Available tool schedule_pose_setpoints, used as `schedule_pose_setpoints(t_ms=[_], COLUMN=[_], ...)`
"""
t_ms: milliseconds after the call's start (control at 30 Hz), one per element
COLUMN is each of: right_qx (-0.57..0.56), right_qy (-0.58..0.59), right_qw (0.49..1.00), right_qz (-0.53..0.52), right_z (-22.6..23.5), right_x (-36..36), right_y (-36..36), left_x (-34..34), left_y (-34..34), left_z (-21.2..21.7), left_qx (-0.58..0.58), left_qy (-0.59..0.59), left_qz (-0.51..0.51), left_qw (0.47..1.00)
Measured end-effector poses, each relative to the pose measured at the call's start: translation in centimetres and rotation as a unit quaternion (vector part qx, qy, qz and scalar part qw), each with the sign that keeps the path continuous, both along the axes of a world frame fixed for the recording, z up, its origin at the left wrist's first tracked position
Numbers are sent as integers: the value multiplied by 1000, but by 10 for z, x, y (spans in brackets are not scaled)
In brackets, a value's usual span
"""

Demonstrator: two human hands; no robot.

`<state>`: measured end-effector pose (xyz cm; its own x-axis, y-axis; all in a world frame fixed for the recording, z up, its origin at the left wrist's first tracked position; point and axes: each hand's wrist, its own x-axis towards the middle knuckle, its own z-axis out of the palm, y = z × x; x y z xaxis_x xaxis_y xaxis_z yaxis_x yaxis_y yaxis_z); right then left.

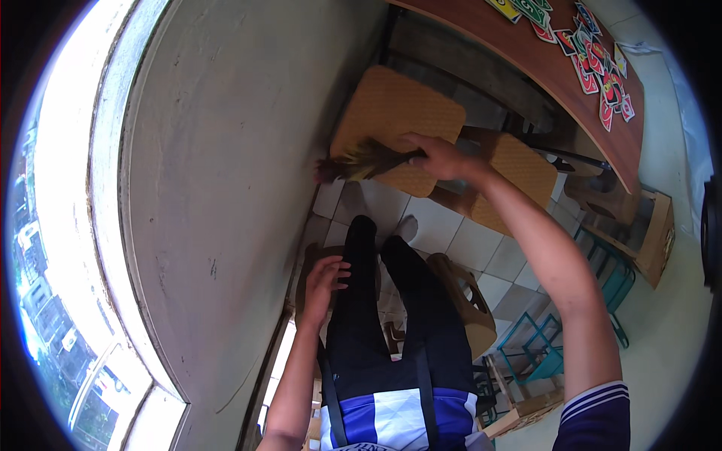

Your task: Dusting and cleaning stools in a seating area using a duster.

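My right hand [444,158] grips the dark handle of a feather duster [365,159] with yellowish-brown, shaggy bristles and a reddish-brown tip. The duster lies level across the near part of a tan woven-top stool [398,113], its tip reaching past the stool's left edge toward the wall. Whether it presses on the seat I cannot tell. My left hand [325,284] is held low beside my left thigh, fingers loosely bent and apart, with nothing in it.
A second tan stool [523,177] stands to the right. Colourful playing cards [594,64] are scattered on the brown table [519,45] at the far right. A grey wall [218,173] and bright window [60,188] are at left. Teal metal frames [538,346] and wooden pieces stand at lower right.
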<state>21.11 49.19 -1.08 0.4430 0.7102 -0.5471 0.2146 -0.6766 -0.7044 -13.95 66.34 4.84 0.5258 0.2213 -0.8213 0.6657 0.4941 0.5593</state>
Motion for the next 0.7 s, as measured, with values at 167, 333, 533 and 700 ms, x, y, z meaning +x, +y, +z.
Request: schedule_pose_setpoints(t_ms=[167,333,533,700], right_qx=[32,-140,-206,-53], right_qy=[10,-80,-81,-141], right_qw=[997,933,896,975], right_qz=[64,320,386,165], right_z=[33,62,61,61], right_x=[-7,9,17,19], right_y=[32,25,20,35], left_x=[-8,-9,-19,-18], left_y=[2,-2,-6,-12], left_z=[2,1,-3,-4], left_qx=[5,9,4,6], left_qy=[3,0,1,-1], left_qz=[6,13,8,19], left_qw=[1000,1000,1000,1000])
